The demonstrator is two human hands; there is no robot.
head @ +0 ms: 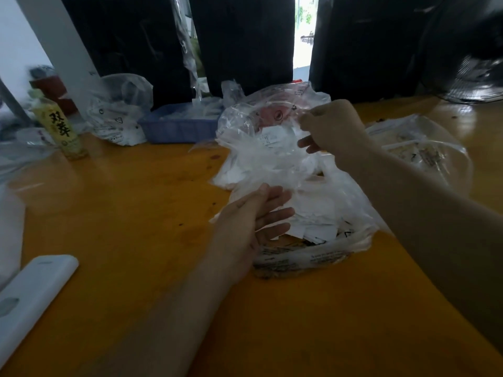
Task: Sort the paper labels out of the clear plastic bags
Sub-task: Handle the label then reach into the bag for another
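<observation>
A big orange table fills the view. In its middle sits a heap of clear plastic bags with white paper labels inside and under them. The right hand is raised over the heap and pinches a clear bag by its top edge. The left hand lies flat and open, its fingers straight and touching the bags. A blue tray stands behind, and a white box lies near the left edge.
</observation>
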